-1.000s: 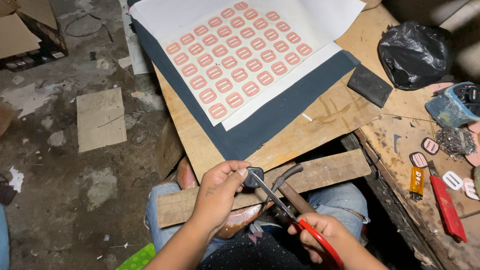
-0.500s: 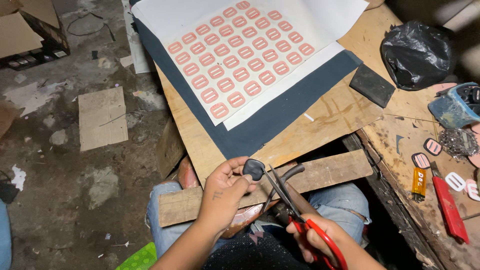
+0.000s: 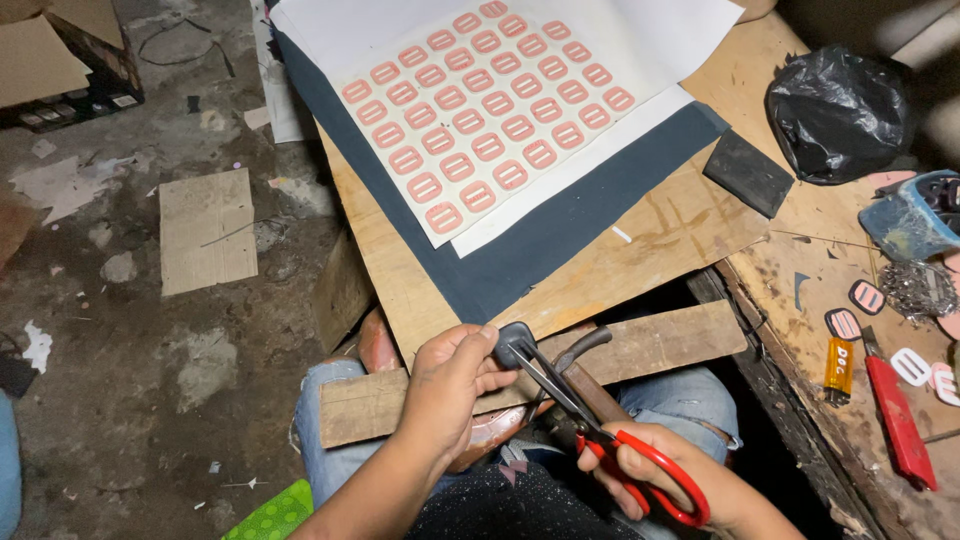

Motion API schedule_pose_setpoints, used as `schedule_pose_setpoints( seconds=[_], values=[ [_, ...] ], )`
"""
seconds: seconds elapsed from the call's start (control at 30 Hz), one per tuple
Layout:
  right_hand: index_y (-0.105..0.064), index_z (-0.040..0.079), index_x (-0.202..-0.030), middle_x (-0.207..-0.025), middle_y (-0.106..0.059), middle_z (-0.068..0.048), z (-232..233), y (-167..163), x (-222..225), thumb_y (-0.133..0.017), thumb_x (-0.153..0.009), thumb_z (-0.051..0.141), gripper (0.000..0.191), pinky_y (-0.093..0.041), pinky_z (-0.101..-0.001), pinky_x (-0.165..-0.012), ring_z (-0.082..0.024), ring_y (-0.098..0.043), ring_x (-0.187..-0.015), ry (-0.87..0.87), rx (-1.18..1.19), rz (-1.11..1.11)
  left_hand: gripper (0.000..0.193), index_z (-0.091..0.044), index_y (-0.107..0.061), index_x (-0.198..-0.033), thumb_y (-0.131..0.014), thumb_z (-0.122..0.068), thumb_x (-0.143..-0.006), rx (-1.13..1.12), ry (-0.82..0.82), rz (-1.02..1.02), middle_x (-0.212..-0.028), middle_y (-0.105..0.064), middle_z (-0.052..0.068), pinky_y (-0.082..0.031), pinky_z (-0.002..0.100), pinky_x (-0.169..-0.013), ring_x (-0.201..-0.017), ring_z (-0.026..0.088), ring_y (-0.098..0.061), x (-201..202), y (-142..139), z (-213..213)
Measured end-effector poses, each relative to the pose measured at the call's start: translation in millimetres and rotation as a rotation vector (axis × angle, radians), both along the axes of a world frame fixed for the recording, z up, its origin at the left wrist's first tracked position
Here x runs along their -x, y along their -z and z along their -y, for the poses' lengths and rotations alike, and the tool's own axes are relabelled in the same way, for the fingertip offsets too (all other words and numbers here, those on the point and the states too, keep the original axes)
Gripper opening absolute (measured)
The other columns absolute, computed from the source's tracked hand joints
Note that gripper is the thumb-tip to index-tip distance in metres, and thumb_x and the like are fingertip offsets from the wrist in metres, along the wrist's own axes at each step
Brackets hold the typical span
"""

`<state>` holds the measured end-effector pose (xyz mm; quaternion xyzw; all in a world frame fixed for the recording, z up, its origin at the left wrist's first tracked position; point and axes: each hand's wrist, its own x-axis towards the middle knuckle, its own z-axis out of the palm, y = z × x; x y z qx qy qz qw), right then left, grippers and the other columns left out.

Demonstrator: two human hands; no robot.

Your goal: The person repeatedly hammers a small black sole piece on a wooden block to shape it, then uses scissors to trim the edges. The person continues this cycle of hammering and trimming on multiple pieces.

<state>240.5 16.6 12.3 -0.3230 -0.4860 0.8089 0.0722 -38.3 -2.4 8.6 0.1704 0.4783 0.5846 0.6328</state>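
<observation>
Stained concrete floor [image 3: 150, 330] with a cardboard scrap [image 3: 207, 230] at nine o'clock; left hand [image 3: 450, 385] pinches a small dark piece [image 3: 513, 338] at centre; right hand [image 3: 660, 475] grips red-handled scissors [image 3: 600, 425] whose blades meet it; plywood worktop [image 3: 660, 235] at one o'clock.

scissors [image 3: 600, 420]: dull grey metal blades, glossy red plastic handles
small piece [image 3: 513, 338]: dark, matt, smooth
plank [image 3: 640, 350]: rough bare wood
board [image 3: 640, 250]: worn scratched plywood
sheet [image 3: 500, 110]: white matt paper, pink glossy stickers
cloth [image 3: 530, 250]: dark blue, matt
bag [image 3: 835, 110]: black shiny crinkled plastic
floor [image 3: 150, 350]: rough stained concrete
</observation>
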Motion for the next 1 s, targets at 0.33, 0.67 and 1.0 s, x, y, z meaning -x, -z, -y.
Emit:
schedule_pose_setpoints(
  seconds=[0.33,0.67,1.0],
  values=[
    [-0.07,0.001,-0.106,-0.063,-0.059,-0.003,-16.2,6.7,-4.4,-0.065,-0.094,0.039,0.04,-0.046,-0.0247,-0.051,-0.01,-0.057,-0.051,0.0,0.047,0.192,0.033,0.002,-0.072,-0.087,-0.058,-0.025,-0.099,-0.118,0.11,-0.432,-0.078,-0.073,0.006,-0.055,0.028,-0.069,-0.07,0.013,-0.065,12.4,-6.1,-4.3],
    [-0.072,0.005,-0.1,-0.071,-0.062,0.003,-24.8,11.1,1.9,-0.073,-0.088,0.026,0.025,-0.047,-0.0239,-0.047,-0.005,-0.055,-0.054,0.056,-0.036,0.351,0.032,0.001,-0.073,-0.087,-0.059,-0.025,-0.098,-0.106,0.11,-0.548,-0.074,-0.071,0.003,-0.053,0.026,-0.065,-0.067,0.011,-0.063,19.7,-13.8,-11.2],
    [-0.067,0.004,-0.093,-0.07,-0.052,0.004,-18.9,19.8,-0.4,-0.077,-0.091,0.026,0.024,-0.044,-0.0244,-0.054,-0.007,-0.05,-0.06,0.055,-0.22,0.323,0.019,0.001,-0.068,-0.091,-0.064,-0.016,-0.096,-0.052,0.081,-0.463,-0.072,-0.071,0.007,-0.052,0.025,-0.06,-0.065,0.013,-0.064,23.1,-4.0,-14.8]
  ],
)
